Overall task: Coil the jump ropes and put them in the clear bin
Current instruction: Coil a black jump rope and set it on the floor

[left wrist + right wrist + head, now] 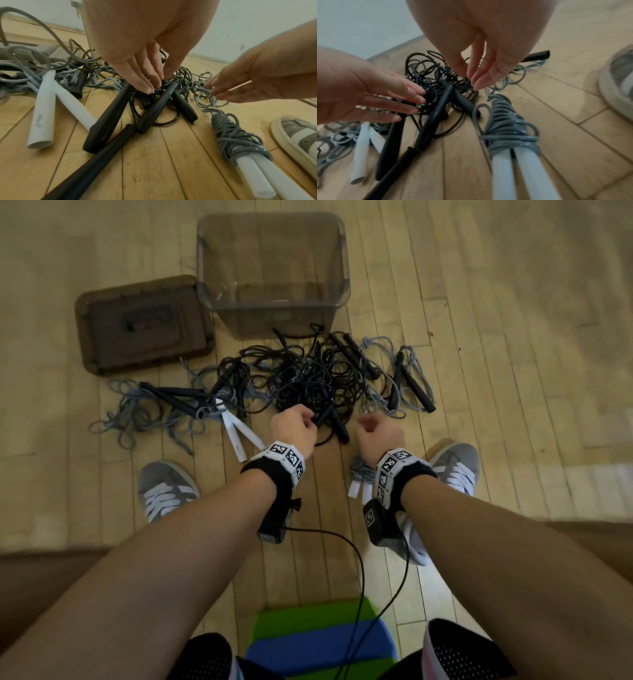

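A tangled pile of black and grey jump ropes point(301, 374) lies on the wood floor in front of the clear bin point(274, 313), which has nothing in it. My left hand point(294, 424) reaches into the pile's near edge. In the left wrist view the left hand point(160, 81) pinches the top end of a black handle point(154, 108) between thumb and fingertips. Beside it my right hand point(378, 433) hovers over grey loops. Its fingers point(479, 81) point down, relaxed, and hold nothing. A coiled grey rope with white handles point(508, 128) lies by my right shoe.
The bin's brown lid point(140, 323) lies on the floor left of the bin. My grey shoes point(168, 487) point(452, 463) stand on either side of my hands. Loose white handles point(239, 436) lie by my left wrist. A green and blue mat point(318, 638) sits under me.
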The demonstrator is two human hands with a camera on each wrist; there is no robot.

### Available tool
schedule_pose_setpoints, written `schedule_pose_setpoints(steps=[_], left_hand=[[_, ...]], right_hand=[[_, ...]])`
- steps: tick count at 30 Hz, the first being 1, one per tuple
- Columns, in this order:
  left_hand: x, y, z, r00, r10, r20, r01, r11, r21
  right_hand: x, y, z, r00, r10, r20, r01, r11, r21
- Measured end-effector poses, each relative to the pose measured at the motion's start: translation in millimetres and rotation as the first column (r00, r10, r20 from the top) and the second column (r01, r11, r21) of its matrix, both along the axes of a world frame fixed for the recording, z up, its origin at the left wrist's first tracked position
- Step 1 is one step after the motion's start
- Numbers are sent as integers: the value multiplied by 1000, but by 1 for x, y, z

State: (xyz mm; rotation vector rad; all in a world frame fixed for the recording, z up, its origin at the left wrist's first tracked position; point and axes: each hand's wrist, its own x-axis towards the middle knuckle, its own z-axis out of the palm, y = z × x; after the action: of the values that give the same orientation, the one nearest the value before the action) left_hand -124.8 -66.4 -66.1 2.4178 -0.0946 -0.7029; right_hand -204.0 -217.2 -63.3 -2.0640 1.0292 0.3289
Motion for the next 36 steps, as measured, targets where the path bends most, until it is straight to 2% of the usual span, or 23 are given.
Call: schedule_pose_setpoints(steps=[4,6,9,12,16,20,22,26,31,36], left_hand=[[-2,3,-11,994,-94,-55,97,994,49],[-4,2,-18,982,-170,-82,176,981,79],[-4,-2,-26,957,-213,-195,227,972,53],[-4,0,-30,959,-157,-238,166,986,18],[1,4,-24,948,-145,-284,143,989,-28],[2,7,-17,950,-85,-301,51,992,-118],[1,10,-14,951,-25,-307,-16,991,-130],[-1,9,-5,958,13,-286,-60,986,-156],[1,3,27,969,53,-243,-122,952,-280],[22,2,83,966,130,-223,-211,896,-390]], right_hand=[[20,18,-11,987,155,-53,-152,987,55],[28,22,-18,982,174,-79,-167,983,81],[39,23,-26,978,173,-112,-154,975,162],[42,24,-28,968,209,-141,-169,953,253],[45,29,-26,967,204,-152,-154,945,287],[48,36,-25,989,95,-115,-54,948,315],[44,38,-24,992,86,-96,-53,952,302],[37,33,-17,996,53,-76,-28,953,303],[49,25,10,1000,23,-3,-21,954,300],[70,26,65,964,77,253,-143,956,256]])
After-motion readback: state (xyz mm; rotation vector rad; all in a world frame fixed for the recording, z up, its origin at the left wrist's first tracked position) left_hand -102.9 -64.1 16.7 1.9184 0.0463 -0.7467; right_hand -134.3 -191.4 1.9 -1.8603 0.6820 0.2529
